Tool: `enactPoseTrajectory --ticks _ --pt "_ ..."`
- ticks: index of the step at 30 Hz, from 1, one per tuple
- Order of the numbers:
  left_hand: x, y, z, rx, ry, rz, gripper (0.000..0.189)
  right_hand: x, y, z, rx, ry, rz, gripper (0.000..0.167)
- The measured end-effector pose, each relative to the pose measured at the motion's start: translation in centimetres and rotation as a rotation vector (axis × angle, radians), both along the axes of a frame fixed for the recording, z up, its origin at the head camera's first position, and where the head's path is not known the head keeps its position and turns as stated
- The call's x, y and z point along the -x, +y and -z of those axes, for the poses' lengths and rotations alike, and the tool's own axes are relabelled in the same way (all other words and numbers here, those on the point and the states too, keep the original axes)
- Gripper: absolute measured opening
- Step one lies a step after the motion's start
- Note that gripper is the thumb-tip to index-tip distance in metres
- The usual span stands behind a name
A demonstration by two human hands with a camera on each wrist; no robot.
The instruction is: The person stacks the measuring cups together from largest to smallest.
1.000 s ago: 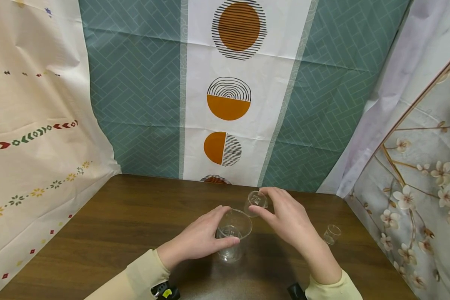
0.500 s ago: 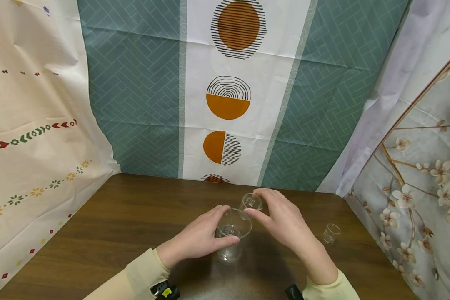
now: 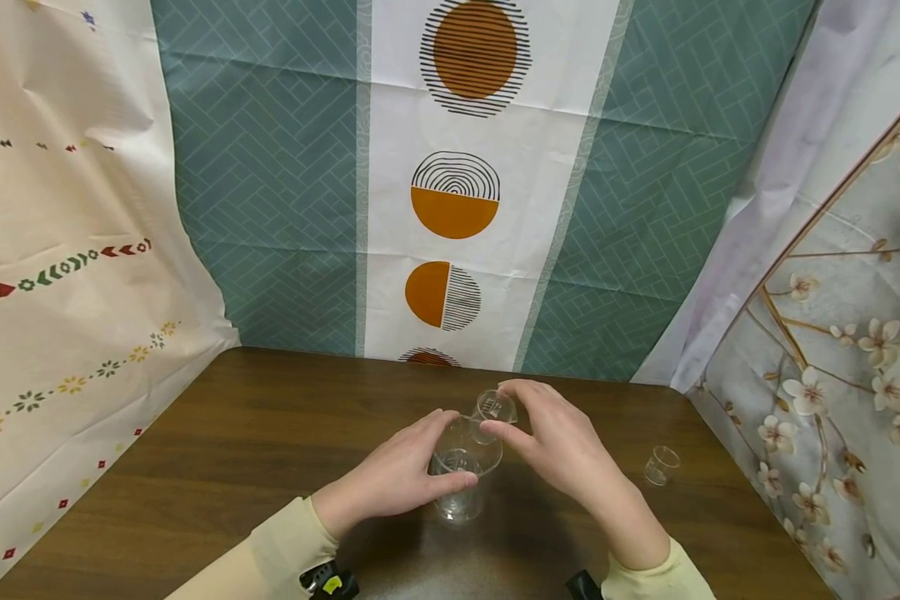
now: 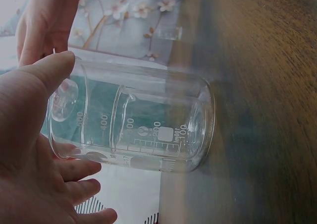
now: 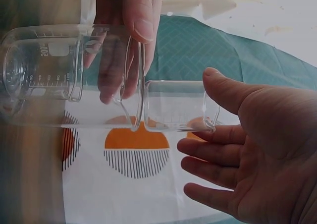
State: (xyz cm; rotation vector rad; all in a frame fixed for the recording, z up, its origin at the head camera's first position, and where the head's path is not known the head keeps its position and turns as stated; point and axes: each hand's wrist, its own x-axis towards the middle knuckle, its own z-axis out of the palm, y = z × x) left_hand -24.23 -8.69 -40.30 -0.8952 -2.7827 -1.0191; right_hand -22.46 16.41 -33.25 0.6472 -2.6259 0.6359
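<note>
A large clear glass beaker [image 3: 459,507] stands upright on the table, with another beaker [image 4: 148,120] nested inside it. My left hand [image 3: 393,468] holds the large beaker by its rim, thumb on the near side and fingers on the far side. With thumb and fingers my right hand [image 3: 562,446] pinches a small glass beaker [image 5: 173,105] near its top. In the right wrist view the small beaker's base is right by the large beaker's rim; whether they touch I cannot tell.
Off to the right on the brown wooden table [image 3: 270,450] stands a smaller beaker [image 3: 662,465]. A patterned cloth [image 3: 457,292] hangs behind the table. More cloths line the left and right sides.
My right hand has moved left with the small beaker, bringing it from beside the large beaker to its rim. My left hand has stayed in place on the large beaker.
</note>
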Motion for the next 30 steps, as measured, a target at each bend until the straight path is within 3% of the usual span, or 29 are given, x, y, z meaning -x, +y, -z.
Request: enactPoseTrajectory --ticks 30 --pt "0.1 0.0 0.1 0.004 -0.028 -0.011 0.096 -0.1 -1.2 1.0 -0.008 -0.083 -0.023 0.049"
